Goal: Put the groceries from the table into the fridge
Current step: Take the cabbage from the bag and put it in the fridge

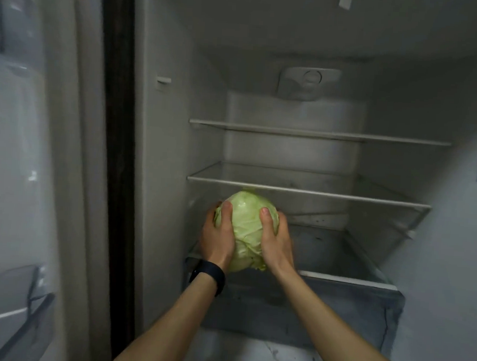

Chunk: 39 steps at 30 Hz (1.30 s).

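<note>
Our forearms reach forward, and between our hands we hold the cabbage at the left front of the fridge, just under a glass shelf. We cannot tell if it rests on the lowest level already. Left hand and right hand grip its sides, thumbs on top, both equally near. We judge it must go straight inward.

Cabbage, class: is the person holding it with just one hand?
No, the left hand and the right hand both grip the cabbage, one on each side.
</note>
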Each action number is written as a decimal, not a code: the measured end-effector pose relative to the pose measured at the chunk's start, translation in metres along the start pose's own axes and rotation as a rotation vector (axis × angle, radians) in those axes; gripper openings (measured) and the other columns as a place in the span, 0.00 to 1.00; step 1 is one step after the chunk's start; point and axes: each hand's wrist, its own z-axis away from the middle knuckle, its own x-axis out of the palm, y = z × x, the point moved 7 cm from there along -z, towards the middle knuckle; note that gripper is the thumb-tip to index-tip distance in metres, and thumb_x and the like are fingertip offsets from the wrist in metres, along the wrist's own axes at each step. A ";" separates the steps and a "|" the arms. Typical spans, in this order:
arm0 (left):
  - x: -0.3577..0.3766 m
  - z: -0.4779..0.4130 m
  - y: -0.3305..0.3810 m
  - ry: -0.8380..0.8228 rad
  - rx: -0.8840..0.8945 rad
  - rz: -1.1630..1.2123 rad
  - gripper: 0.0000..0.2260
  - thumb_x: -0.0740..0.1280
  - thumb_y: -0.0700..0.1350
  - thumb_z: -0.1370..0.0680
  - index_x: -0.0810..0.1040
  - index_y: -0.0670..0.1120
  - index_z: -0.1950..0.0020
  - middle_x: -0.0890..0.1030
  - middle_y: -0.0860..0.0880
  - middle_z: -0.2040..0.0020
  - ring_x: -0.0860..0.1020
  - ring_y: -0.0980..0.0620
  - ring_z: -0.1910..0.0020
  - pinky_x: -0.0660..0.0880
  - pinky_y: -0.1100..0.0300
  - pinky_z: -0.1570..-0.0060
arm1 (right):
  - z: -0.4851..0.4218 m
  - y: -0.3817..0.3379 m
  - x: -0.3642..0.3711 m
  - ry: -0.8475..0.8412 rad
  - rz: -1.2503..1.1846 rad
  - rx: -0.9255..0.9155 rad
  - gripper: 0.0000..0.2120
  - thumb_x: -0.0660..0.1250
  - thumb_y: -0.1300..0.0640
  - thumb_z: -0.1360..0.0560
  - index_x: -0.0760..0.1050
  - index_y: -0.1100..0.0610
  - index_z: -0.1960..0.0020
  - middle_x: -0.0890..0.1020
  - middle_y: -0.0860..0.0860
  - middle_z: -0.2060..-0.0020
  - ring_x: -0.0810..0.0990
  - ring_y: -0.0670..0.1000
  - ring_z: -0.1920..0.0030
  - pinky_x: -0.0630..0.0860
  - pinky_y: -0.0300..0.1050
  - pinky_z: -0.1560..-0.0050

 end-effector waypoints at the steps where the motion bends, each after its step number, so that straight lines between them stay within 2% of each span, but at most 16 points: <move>1: 0.006 -0.011 -0.005 -0.005 0.000 -0.014 0.30 0.56 0.72 0.26 0.75 0.56 0.33 0.81 0.53 0.41 0.79 0.51 0.44 0.76 0.48 0.39 | -0.012 0.006 0.004 0.002 0.005 0.011 0.24 0.55 0.27 0.25 0.68 0.41 0.37 0.79 0.47 0.44 0.78 0.54 0.41 0.75 0.53 0.37; 5: 0.026 -0.046 -0.021 -0.027 0.011 -0.058 0.33 0.56 0.74 0.30 0.74 0.57 0.32 0.81 0.53 0.40 0.79 0.51 0.44 0.76 0.50 0.39 | -0.048 0.031 0.014 0.037 0.029 0.040 0.27 0.54 0.35 0.19 0.66 0.48 0.26 0.79 0.53 0.38 0.77 0.56 0.38 0.71 0.43 0.41; 8: 0.036 -0.062 -0.027 -0.030 0.063 -0.141 0.33 0.55 0.74 0.30 0.73 0.58 0.31 0.80 0.53 0.37 0.79 0.51 0.42 0.76 0.50 0.39 | -0.063 0.049 0.020 0.057 0.047 0.055 0.28 0.50 0.34 0.19 0.61 0.47 0.23 0.78 0.55 0.34 0.77 0.57 0.37 0.68 0.40 0.42; 12: 0.048 -0.086 -0.033 -0.072 0.055 -0.190 0.30 0.56 0.73 0.28 0.73 0.60 0.32 0.79 0.52 0.38 0.79 0.50 0.43 0.75 0.51 0.40 | -0.088 0.064 0.028 -0.032 0.119 0.162 0.33 0.44 0.27 0.22 0.57 0.41 0.23 0.76 0.56 0.32 0.76 0.61 0.35 0.71 0.48 0.35; 15: 0.051 -0.096 -0.037 -0.066 0.053 -0.168 0.24 0.59 0.68 0.23 0.74 0.56 0.34 0.80 0.53 0.41 0.79 0.52 0.46 0.74 0.57 0.45 | -0.099 0.069 0.029 -0.081 0.177 0.175 0.38 0.41 0.21 0.29 0.57 0.36 0.24 0.75 0.55 0.30 0.75 0.62 0.33 0.70 0.54 0.31; 18: 0.053 -0.099 -0.040 -0.064 0.056 -0.183 0.22 0.58 0.64 0.20 0.74 0.55 0.31 0.80 0.52 0.41 0.77 0.54 0.49 0.70 0.61 0.50 | -0.104 0.071 0.029 -0.104 0.145 0.176 0.38 0.43 0.21 0.29 0.57 0.37 0.24 0.73 0.54 0.29 0.73 0.60 0.32 0.69 0.51 0.31; 21: 0.053 -0.105 -0.039 -0.090 0.037 -0.313 0.26 0.55 0.68 0.22 0.70 0.57 0.29 0.77 0.48 0.35 0.76 0.49 0.44 0.67 0.60 0.46 | -0.105 0.063 0.025 -0.139 0.152 0.185 0.37 0.47 0.22 0.27 0.59 0.39 0.24 0.74 0.54 0.29 0.74 0.60 0.32 0.70 0.50 0.31; 23: 0.049 -0.104 -0.035 -0.109 0.003 -0.480 0.30 0.50 0.72 0.24 0.67 0.61 0.27 0.74 0.45 0.31 0.74 0.43 0.36 0.68 0.55 0.40 | -0.106 0.057 0.020 -0.154 0.191 0.201 0.40 0.48 0.22 0.28 0.58 0.42 0.22 0.74 0.54 0.29 0.74 0.60 0.32 0.70 0.52 0.30; 25: 0.045 -0.097 -0.028 -0.130 -0.034 -0.600 0.33 0.47 0.74 0.26 0.64 0.63 0.25 0.71 0.42 0.29 0.72 0.40 0.33 0.68 0.51 0.35 | -0.104 0.048 0.012 -0.173 0.249 0.201 0.38 0.52 0.26 0.25 0.58 0.46 0.21 0.74 0.55 0.28 0.74 0.60 0.31 0.70 0.51 0.31; 27: 0.039 -0.086 -0.018 -0.148 -0.049 -0.662 0.32 0.46 0.72 0.25 0.62 0.62 0.25 0.70 0.40 0.28 0.73 0.38 0.34 0.70 0.49 0.34 | -0.098 0.036 0.002 -0.201 0.361 0.171 0.33 0.57 0.33 0.22 0.61 0.49 0.22 0.74 0.56 0.29 0.74 0.60 0.31 0.72 0.47 0.34; 29: 0.032 -0.071 -0.008 -0.181 -0.030 -0.698 0.28 0.48 0.65 0.23 0.67 0.57 0.26 0.73 0.40 0.30 0.74 0.38 0.35 0.71 0.47 0.35 | -0.087 0.022 -0.010 -0.245 0.506 0.121 0.28 0.62 0.41 0.21 0.67 0.50 0.25 0.76 0.57 0.31 0.75 0.60 0.33 0.72 0.45 0.37; 32: 0.020 -0.040 0.006 -0.212 0.001 -0.758 0.25 0.55 0.59 0.27 0.74 0.52 0.34 0.78 0.42 0.37 0.77 0.39 0.41 0.74 0.52 0.42 | -0.062 0.002 -0.025 -0.321 0.682 0.026 0.24 0.64 0.43 0.22 0.73 0.51 0.29 0.77 0.55 0.31 0.75 0.59 0.32 0.71 0.45 0.37; 34: 0.010 -0.010 0.014 -0.216 0.009 -0.799 0.23 0.60 0.57 0.26 0.74 0.53 0.33 0.78 0.43 0.38 0.77 0.40 0.42 0.74 0.54 0.47 | -0.038 -0.014 -0.037 -0.370 0.792 -0.053 0.22 0.64 0.45 0.22 0.74 0.49 0.29 0.76 0.52 0.30 0.74 0.57 0.31 0.70 0.45 0.35; 39: -0.015 0.081 0.034 -0.232 0.165 -0.994 0.22 0.61 0.55 0.23 0.70 0.54 0.29 0.76 0.46 0.35 0.76 0.43 0.39 0.75 0.51 0.43 | 0.037 -0.046 -0.068 -0.412 0.958 -0.236 0.19 0.62 0.49 0.21 0.75 0.46 0.31 0.77 0.54 0.32 0.74 0.58 0.32 0.69 0.47 0.34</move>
